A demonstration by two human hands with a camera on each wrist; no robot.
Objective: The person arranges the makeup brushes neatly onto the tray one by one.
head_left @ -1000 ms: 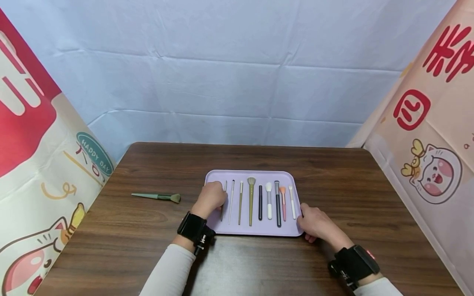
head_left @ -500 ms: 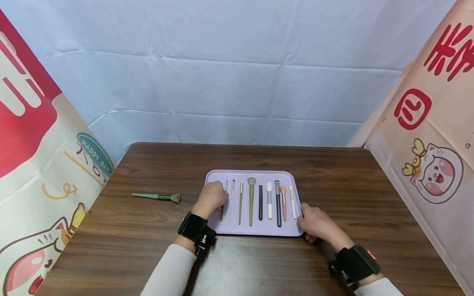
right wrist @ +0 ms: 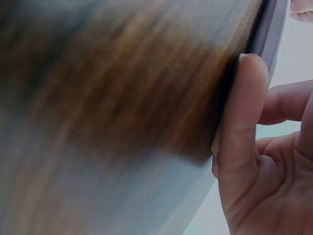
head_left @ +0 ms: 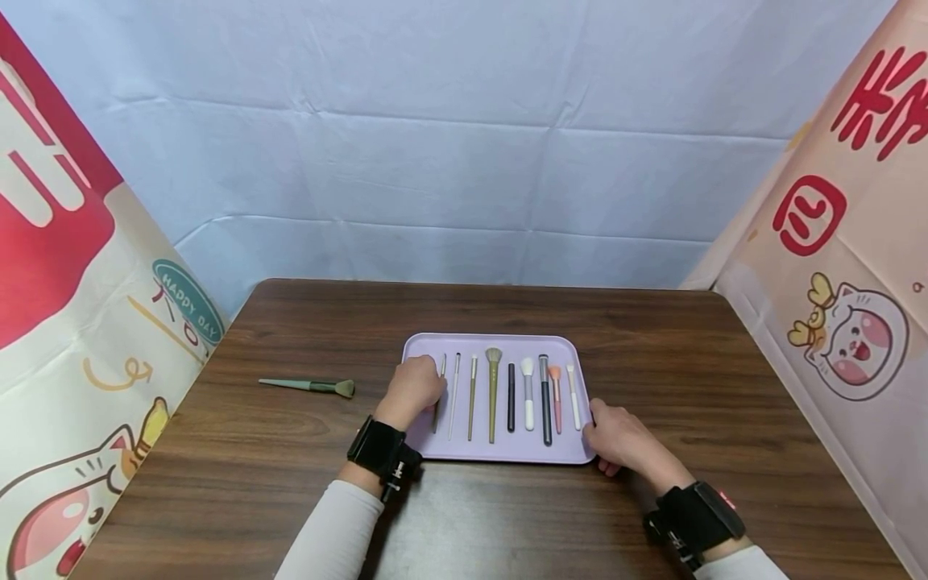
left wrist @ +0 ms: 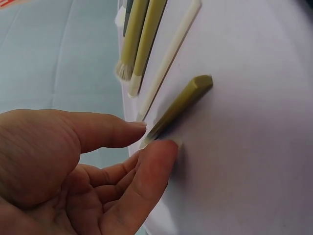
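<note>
A lilac tray point(head_left: 500, 453) lies on the wooden table, with several makeup brushes lined up in a row on it. At its left end my left hand point(head_left: 416, 389) reaches over the rim, thumb and finger at a slim olive makeup brush point(head_left: 439, 395). The left wrist view has this olive brush point(left wrist: 183, 105) with one end between the thumb and finger, which partly hide that end. My right hand point(head_left: 615, 435) holds the tray's near right corner; in the right wrist view a finger point(right wrist: 244, 93) lies along the tray's outer edge.
A green makeup brush point(head_left: 308, 386) lies on the table point(head_left: 304, 459) left of the tray. Beside the olive brush is a thin white brush point(head_left: 453, 399); a wider olive brush point(head_left: 492, 399) lies mid-tray. A pale blue cloth point(head_left: 464, 161) hangs behind the table.
</note>
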